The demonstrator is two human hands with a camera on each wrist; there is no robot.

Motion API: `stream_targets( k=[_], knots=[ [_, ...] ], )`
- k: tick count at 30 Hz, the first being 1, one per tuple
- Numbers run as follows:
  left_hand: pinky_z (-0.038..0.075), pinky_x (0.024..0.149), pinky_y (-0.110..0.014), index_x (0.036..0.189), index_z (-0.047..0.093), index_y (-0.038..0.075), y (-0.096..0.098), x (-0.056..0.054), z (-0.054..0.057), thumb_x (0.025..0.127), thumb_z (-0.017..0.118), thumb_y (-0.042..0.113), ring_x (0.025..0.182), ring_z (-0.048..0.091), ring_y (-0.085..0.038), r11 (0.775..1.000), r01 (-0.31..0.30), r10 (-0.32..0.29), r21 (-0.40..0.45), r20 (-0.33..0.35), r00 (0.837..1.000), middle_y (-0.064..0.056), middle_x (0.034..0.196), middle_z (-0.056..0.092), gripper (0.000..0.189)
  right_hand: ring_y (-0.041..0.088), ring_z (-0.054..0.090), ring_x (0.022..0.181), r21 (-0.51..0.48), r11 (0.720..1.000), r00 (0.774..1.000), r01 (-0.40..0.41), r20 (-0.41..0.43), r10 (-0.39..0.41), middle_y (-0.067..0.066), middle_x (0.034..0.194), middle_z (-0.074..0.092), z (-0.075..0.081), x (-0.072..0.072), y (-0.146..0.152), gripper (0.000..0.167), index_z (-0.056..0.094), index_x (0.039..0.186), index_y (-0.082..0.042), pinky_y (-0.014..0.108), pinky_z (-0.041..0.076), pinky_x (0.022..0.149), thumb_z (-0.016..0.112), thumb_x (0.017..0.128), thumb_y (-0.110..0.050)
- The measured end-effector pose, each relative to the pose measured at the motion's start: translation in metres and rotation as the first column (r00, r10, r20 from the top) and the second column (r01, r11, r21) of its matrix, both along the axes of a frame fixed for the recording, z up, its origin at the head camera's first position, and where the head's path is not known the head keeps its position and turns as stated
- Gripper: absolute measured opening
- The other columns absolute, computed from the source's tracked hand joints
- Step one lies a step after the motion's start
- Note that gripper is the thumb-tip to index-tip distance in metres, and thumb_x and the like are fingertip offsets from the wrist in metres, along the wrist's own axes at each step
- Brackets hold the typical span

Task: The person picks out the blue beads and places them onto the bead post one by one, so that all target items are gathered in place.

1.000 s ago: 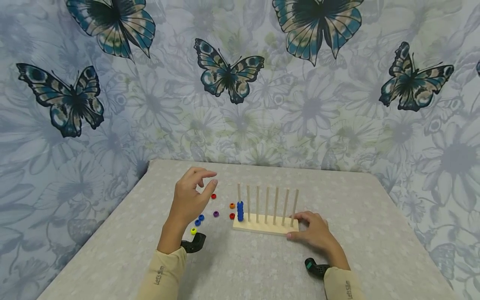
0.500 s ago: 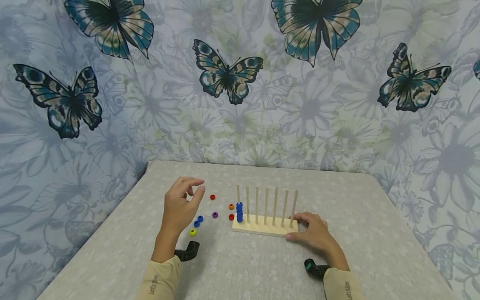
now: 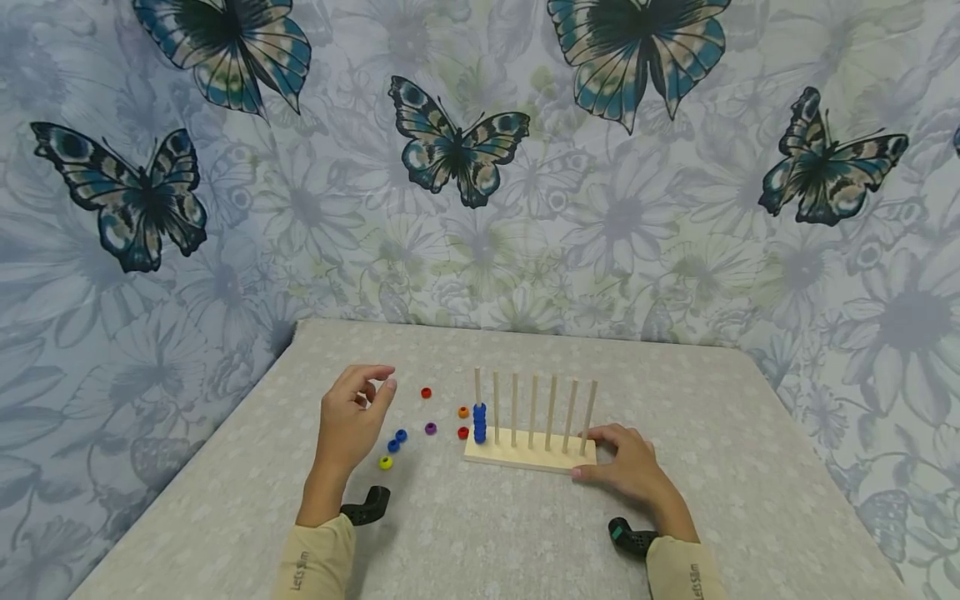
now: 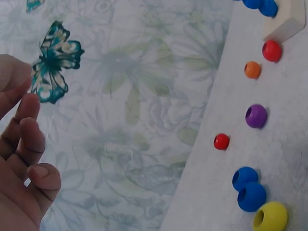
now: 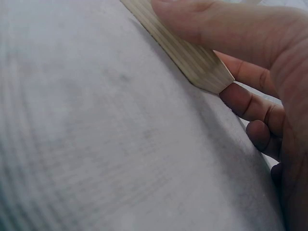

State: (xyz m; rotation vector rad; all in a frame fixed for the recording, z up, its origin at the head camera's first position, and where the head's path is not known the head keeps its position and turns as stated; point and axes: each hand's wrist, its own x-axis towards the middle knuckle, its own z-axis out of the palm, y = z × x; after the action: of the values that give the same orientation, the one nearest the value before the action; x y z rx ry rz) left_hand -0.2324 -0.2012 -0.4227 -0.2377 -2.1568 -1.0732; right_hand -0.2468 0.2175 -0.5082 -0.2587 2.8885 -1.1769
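Note:
A wooden peg rack (image 3: 528,450) with a row of several upright rods stands on the cloth-covered table. Blue beads (image 3: 480,423) are stacked on its leftmost rod. My right hand (image 3: 626,462) grips the rack's right end, thumb in front and fingers behind; the right wrist view shows the thumb (image 5: 207,21) lying on the wood. Left of the loose beads, my left hand (image 3: 351,421) is raised above the table, fingers loosely bent. Nothing shows between its thumb and forefinger. Nearest to it lie two touching blue beads (image 4: 251,196) and a yellow bead (image 4: 271,216).
Between the left hand and the rack lie a purple bead (image 3: 431,428), an orange bead (image 3: 463,412), a red bead (image 3: 463,432) beside the base and another red bead (image 3: 426,392) farther back. A butterfly-patterned wall (image 3: 480,250) rises behind the table (image 3: 525,542).
My left hand has moved left and a little towards me, away from the rack, and its thumb and forefinger have drawn closer. The right hand, rack and beads have stayed in place.

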Motion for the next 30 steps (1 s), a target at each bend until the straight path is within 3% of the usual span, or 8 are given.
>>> stream_targets(
  k=[8,14,19,25,30],
  knots=[
    [0.044,0.066,-0.022,0.111,0.074,0.022,-0.007,-0.005,-0.012,0.096,0.069,0.027,0.075,0.051,-0.012,1.000,0.022,-0.019,-0.017,0.131,0.991,0.007,0.102,0.067,0.016,0.027,0.048,0.125,-0.005,1.000,1.000,0.003,-0.016,-0.003,0.001,0.130,0.064,0.005,-0.001,0.002,0.067,0.069,0.122,-0.025,0.056,0.026,0.107,0.089,0.066,-0.056],
    [0.044,0.062,-0.024,0.111,0.073,0.026,-0.013,-0.011,-0.024,0.096,0.070,0.030,0.075,0.052,-0.015,0.996,0.085,-0.084,0.005,0.213,0.973,0.005,0.101,0.064,0.017,0.029,0.047,0.128,0.003,1.000,1.000,0.002,-0.016,-0.002,0.002,0.132,0.063,0.004,-0.001,0.004,0.067,0.068,0.122,-0.025,0.057,0.025,0.107,0.089,0.067,-0.056],
    [0.045,0.059,-0.025,0.117,0.070,0.025,-0.018,-0.017,-0.034,0.097,0.068,0.034,0.075,0.053,-0.017,0.996,0.089,-0.080,-0.012,0.336,0.939,0.002,0.102,0.064,0.022,0.029,0.047,0.128,0.004,1.000,1.000,0.002,-0.028,-0.002,0.003,0.132,0.064,0.003,-0.003,0.005,0.066,0.069,0.122,-0.025,0.056,0.025,0.106,0.088,0.067,-0.056],
    [0.045,0.059,-0.027,0.121,0.069,0.020,-0.022,-0.019,-0.042,0.097,0.067,0.031,0.075,0.053,-0.018,0.996,0.073,-0.042,-0.054,0.432,0.901,0.000,0.100,0.065,0.026,0.029,0.048,0.127,-0.006,1.000,1.000,-0.002,-0.022,0.002,0.002,0.132,0.064,0.003,-0.001,0.003,0.065,0.069,0.120,-0.025,0.056,0.025,0.105,0.089,0.067,-0.055],
    [0.044,0.065,-0.030,0.128,0.066,0.015,-0.026,-0.016,-0.051,0.098,0.065,0.033,0.081,0.052,-0.018,0.984,0.085,0.013,-0.157,0.536,0.844,-0.002,0.105,0.064,0.035,0.026,0.049,0.124,-0.016,1.000,1.000,-0.005,-0.002,0.005,0.000,0.126,0.065,0.003,0.000,0.000,0.064,0.069,0.120,-0.026,0.056,0.026,0.107,0.090,0.066,-0.054]
  ],
)
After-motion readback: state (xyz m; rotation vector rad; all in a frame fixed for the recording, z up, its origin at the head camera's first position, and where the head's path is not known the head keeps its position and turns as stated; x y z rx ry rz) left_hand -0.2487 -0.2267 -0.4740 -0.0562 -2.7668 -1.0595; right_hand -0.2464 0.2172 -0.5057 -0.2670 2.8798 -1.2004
